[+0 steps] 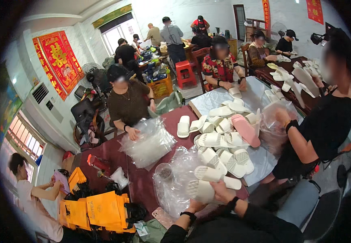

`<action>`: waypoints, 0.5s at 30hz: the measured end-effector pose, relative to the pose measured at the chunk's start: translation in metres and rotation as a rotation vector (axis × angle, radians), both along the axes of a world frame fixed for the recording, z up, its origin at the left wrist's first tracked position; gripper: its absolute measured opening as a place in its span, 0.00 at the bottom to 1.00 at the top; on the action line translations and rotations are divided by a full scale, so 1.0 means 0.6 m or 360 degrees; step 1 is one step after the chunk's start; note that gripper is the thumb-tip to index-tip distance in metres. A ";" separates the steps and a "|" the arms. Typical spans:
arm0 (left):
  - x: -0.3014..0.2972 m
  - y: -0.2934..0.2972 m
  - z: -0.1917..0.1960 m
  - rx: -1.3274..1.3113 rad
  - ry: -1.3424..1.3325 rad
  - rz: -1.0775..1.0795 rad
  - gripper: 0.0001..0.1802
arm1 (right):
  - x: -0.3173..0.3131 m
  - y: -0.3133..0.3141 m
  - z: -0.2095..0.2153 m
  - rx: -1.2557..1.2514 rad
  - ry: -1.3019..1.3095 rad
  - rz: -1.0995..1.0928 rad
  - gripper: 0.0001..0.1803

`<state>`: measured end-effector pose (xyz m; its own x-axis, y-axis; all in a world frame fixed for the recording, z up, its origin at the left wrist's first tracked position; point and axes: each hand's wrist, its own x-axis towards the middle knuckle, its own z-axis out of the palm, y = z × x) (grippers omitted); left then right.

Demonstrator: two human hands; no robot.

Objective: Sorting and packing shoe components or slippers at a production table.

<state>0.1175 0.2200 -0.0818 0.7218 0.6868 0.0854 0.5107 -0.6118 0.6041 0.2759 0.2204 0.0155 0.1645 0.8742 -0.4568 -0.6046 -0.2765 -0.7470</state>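
Near the table's front edge I hold a cream slipper (201, 191) with a woven-pattern strap. My right hand (223, 192) is closed on its right side, and my left hand (196, 205) is closed at its lower left edge, fingers partly hidden beneath it. Just beyond lies a second cream slipper (208, 173), overlapped by the first; whether I also hold it I cannot tell. Clear plastic bags (175, 178) spread to the left of my hands, with a clear cup (165, 171) on them. A pile of cream slippers (226, 139) lies ahead, with one pink slipper (245, 130) on top.
Orange bags (104, 210) with black cords are stacked at the left front. A phone (162, 217) lies near the front edge. Across the table, a person's hand rests on a stack of clear bags (149, 143). At right, another person holds a clear bag (277, 117).
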 end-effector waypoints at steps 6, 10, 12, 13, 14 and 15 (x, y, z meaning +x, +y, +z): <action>-0.059 -0.070 0.028 0.0160 0.1011 0.0364 0.41 | -0.042 0.027 -0.095 -0.0258 0.0007 -0.0021 0.20; -0.112 -0.105 0.034 0.0087 0.1142 0.0552 0.43 | -0.027 -0.001 -0.143 -0.0210 -0.0641 0.0516 0.17; -0.135 -0.117 0.016 0.0029 0.0913 0.0366 0.42 | -0.025 -0.015 -0.128 -0.0034 -0.1785 0.0766 0.21; -0.129 -0.118 0.027 0.0017 0.0910 0.0358 0.42 | -0.022 -0.018 -0.110 -0.0048 -0.1785 0.0769 0.21; -0.123 -0.120 0.038 0.0011 0.0964 0.0312 0.41 | -0.027 -0.017 -0.092 0.0005 -0.2128 0.0673 0.19; -0.115 -0.123 0.051 0.0011 0.1019 0.0272 0.41 | -0.032 -0.016 -0.079 0.0070 -0.2469 0.0567 0.17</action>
